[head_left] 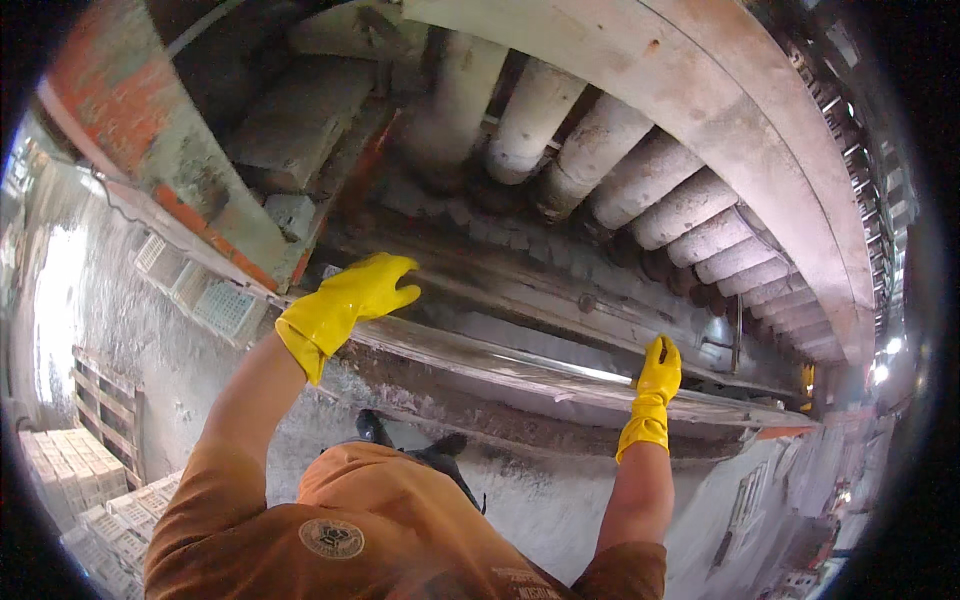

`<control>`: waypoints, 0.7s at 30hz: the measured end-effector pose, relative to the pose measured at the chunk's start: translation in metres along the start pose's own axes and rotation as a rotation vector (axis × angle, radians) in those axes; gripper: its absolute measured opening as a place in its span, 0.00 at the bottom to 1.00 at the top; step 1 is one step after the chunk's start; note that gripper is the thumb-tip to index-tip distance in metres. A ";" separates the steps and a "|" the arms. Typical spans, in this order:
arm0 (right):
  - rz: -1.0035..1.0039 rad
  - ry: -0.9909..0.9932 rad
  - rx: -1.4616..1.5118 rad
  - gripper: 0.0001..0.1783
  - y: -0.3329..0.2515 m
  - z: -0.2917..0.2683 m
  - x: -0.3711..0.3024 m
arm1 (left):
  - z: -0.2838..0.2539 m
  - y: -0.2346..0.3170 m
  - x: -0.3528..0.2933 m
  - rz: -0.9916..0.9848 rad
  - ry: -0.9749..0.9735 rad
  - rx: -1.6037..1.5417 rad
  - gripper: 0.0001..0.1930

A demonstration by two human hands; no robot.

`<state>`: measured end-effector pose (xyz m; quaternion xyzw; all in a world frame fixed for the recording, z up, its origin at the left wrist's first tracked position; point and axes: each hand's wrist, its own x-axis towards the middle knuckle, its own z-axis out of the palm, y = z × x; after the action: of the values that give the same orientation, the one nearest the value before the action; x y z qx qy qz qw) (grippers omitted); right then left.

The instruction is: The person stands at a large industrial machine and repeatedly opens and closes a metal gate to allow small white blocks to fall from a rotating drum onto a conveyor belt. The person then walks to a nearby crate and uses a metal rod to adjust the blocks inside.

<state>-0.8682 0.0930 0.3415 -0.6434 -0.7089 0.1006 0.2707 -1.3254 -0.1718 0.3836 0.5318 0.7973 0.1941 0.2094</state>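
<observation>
Both of my hands wear yellow rubber gloves. My left hand [355, 298] is raised above the left end of a long trough, its fingers stretched out and the thumb apart, holding nothing. My right hand [658, 375] is at the near edge of the trough, farther right, its fingers curled; what they close on, if anything, is hidden. A bright, thin strip [565, 368] runs along the trough's near ledge [470, 362] and ends beside my right hand. Whether my hand touches the strip I cannot tell. Behind the ledge lies a long, dirty rail [560, 305].
A row of thick grey cylinders [600, 155] hangs beyond the trough under a pale curved beam [740, 130]. At left are a rusty orange-and-grey frame [165, 130], white plastic crates [222, 305], a wooden pallet [108, 410] and stacked pale blocks [75, 465]. My dark shoes [373, 428] stand below the ledge.
</observation>
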 end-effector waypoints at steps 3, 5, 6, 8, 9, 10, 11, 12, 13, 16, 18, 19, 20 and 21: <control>0.002 -0.011 0.049 0.22 -0.006 0.001 0.012 | -0.004 0.006 0.022 0.029 -0.080 -0.071 0.26; 0.028 -0.005 0.075 0.22 -0.006 0.008 0.021 | -0.009 0.008 0.033 0.020 -0.110 -0.125 0.26; 0.050 -0.019 0.065 0.22 -0.015 0.006 0.024 | -0.013 0.012 0.036 0.009 -0.125 -0.144 0.25; -0.018 0.038 0.066 0.20 -0.018 0.009 0.027 | -0.014 0.011 0.044 -0.007 -0.150 -0.200 0.24; -0.011 0.037 0.059 0.20 -0.018 0.010 0.030 | -0.011 0.007 0.048 -0.012 -0.160 -0.236 0.24; -0.004 0.036 0.053 0.19 -0.018 0.011 0.032 | -0.010 0.004 0.051 -0.018 -0.169 -0.272 0.23; 0.001 0.036 0.047 0.19 -0.020 0.012 0.036 | -0.010 0.003 0.055 -0.021 -0.172 -0.283 0.23; 0.008 0.028 0.056 0.19 -0.018 0.015 0.040 | -0.011 0.004 0.059 -0.024 -0.175 -0.295 0.23; 0.014 0.020 0.065 0.19 -0.011 0.019 0.045 | -0.012 0.004 0.063 -0.028 -0.178 -0.306 0.23; -0.021 -0.004 0.084 0.17 -0.003 0.027 0.058 | -0.015 0.005 0.069 -0.044 -0.175 -0.313 0.23; -0.039 -0.010 0.104 0.16 -0.005 0.030 0.063 | -0.020 0.010 0.074 -0.046 -0.194 -0.307 0.23; -0.038 -0.009 0.122 0.15 -0.006 0.031 0.064 | -0.022 0.011 0.076 -0.046 -0.204 -0.303 0.23; -0.038 -0.007 0.142 0.15 -0.008 0.032 0.066 | -0.021 0.010 0.078 -0.047 -0.198 -0.308 0.23; -0.034 -0.009 0.162 0.15 -0.008 0.033 0.068 | -0.020 0.008 0.080 -0.048 -0.193 -0.313 0.23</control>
<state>-0.8935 0.1648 0.3353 -0.6070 -0.7104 0.1559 0.3202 -1.3578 -0.0968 0.3938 0.4898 0.7458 0.2589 0.3699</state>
